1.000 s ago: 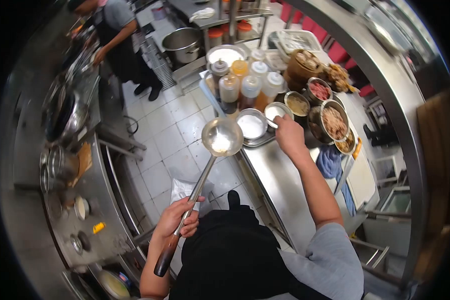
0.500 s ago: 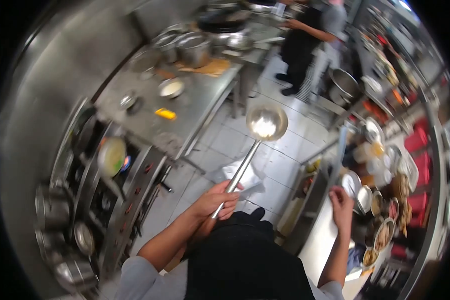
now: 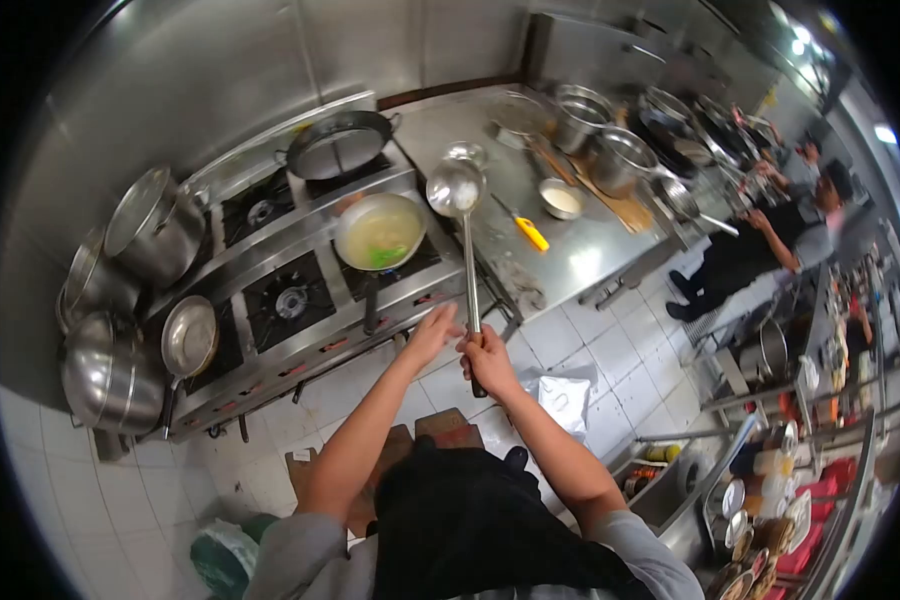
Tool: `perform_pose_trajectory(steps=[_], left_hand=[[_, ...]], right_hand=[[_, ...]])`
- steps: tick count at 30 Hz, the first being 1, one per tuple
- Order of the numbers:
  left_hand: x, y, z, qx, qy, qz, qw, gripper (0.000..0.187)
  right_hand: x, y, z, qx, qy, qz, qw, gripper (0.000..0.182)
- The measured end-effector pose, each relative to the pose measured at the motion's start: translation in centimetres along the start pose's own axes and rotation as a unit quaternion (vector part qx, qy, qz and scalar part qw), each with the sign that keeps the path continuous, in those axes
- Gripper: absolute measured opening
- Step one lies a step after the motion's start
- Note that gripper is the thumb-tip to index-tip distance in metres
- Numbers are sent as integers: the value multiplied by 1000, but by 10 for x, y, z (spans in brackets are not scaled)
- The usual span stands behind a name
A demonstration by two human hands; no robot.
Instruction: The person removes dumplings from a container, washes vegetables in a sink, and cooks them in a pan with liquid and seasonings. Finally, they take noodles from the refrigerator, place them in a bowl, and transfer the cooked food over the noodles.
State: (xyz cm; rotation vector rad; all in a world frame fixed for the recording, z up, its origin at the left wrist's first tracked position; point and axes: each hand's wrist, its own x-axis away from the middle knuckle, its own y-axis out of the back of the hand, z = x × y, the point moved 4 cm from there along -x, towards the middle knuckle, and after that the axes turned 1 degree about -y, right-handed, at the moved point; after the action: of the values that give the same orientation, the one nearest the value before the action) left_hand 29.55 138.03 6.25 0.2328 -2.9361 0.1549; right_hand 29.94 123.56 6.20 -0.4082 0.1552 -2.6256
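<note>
My right hand (image 3: 488,362) is wrapped around the dark grip of a long-handled metal ladle (image 3: 470,258). The ladle's round bowl (image 3: 455,188) points away from me, between the stove and the steel table. Just left of the grip, my left hand (image 3: 432,333) has its fingers stretched out and holds nothing. Beyond that hand, a light frying pan (image 3: 379,232) sits on a burner, its dark handle towards me. Pale liquid and some bright green pieces are in it.
A wok (image 3: 338,146) stands on a back burner, and a small pan (image 3: 189,337) is at the left. The steel table (image 3: 580,262) bears a yellow-handled knife (image 3: 530,233), a white-filled bowl (image 3: 562,200) and pots. A co-worker (image 3: 790,225) stands far right. Wooden boards (image 3: 448,428) lie near my feet.
The ladle has passed from my left hand to my right, which came over from the right-hand counter. My view has turned left towards the stove.
</note>
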Motion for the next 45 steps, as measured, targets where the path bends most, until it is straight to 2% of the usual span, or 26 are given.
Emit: perform_pose_trajectory(steps=[4, 6, 7, 8, 10, 11, 12, 15, 16, 18, 19, 21, 23, 25, 26, 27, 28, 29, 32, 34, 35, 38, 42, 43, 44, 45], left_hand=[[86, 126, 153, -61, 73, -126, 987, 27], [176, 164, 192, -353, 140, -109, 919, 29], [224, 187, 245, -373, 37, -173, 911, 25], [273, 200, 291, -386, -86, -105, 912, 25], [372, 224, 397, -547, 208, -31, 810, 29], [438, 207, 353, -323, 371, -116, 863, 30], [486, 204, 378, -311, 514, -100, 793, 36], [559, 164, 354, -250, 538, -122, 796, 36], [563, 152, 347, -237, 516, -129, 813, 35], [542, 138, 337, -218, 449, -141, 855, 35], [525, 132, 333, -211, 406, -144, 877, 35], [488, 130, 323, -205, 323, -146, 912, 35], [448, 138, 307, -208, 239, -148, 937, 35], [415, 156, 302, -223, 163, -144, 950, 35], [406, 168, 305, -226, 161, -139, 950, 35], [401, 189, 338, -20, 251, -164, 954, 33], [396, 194, 344, 185, 330, -180, 908, 32], [391, 201, 341, 180, 332, -175, 909, 32], [367, 221, 308, -46, 384, -157, 909, 28], [344, 225, 281, -346, 42, -42, 936, 25], [337, 226, 283, -400, 54, -37, 914, 24], [276, 170, 139, -508, 75, -14, 858, 22], [203, 116, 72, -201, 24, -116, 972, 20], [183, 88, 41, -174, -10, -105, 979, 21], [166, 58, 10, -147, -43, -91, 984, 21], [151, 25, -21, -152, -57, -66, 985, 21]], right_hand=[[-79, 1, -48, 341, 41, -36, 939, 28], [-104, -3, -47, 501, 243, -55, 829, 31], [-116, -5, -46, 500, 242, -53, 830, 31], [-129, -4, -45, 530, 208, -65, 820, 32], [-151, -3, -51, 575, 183, -78, 794, 35], [-157, -8, -57, 574, 184, -76, 795, 35], [-160, -15, -63, 553, 172, -59, 813, 33], [-169, -43, -79, 484, 226, -61, 843, 21], [-170, -52, -80, 265, 27, 28, 963, 18], [-164, -76, -71, -148, -252, 165, 942, 16], [-169, -79, -57, -150, -252, 165, 942, 16], [-171, -88, -37, -386, -375, 156, 828, 19], [-167, -87, -22, -370, -379, 164, 832, 19], [-173, -69, -12, 82, -184, 116, 973, 20], [-175, -63, -8, 201, -124, 121, 964, 30], [-172, -55, -7, 198, -123, 116, 966, 30], [-170, -47, 3, 393, 16, 63, 917, 34], [-166, -42, 13, 566, 152, 4, 811, 38], [-151, -20, 28, 559, 123, -29, 820, 34], [-137, -10, 33, 549, 180, -41, 815, 36], [-132, -12, 30, 546, 181, -43, 817, 36], [-123, -2, 7, 464, 260, -83, 842, 31], [-120, -8, -12, 315, 84, 10, 945, 27], [-123, -11, -21, 39, -24, 93, 995, 20], [-123, -18, -24, -242, -126, 170, 947, 15], [-123, -15, -22, -255, -118, 164, 946, 15]])
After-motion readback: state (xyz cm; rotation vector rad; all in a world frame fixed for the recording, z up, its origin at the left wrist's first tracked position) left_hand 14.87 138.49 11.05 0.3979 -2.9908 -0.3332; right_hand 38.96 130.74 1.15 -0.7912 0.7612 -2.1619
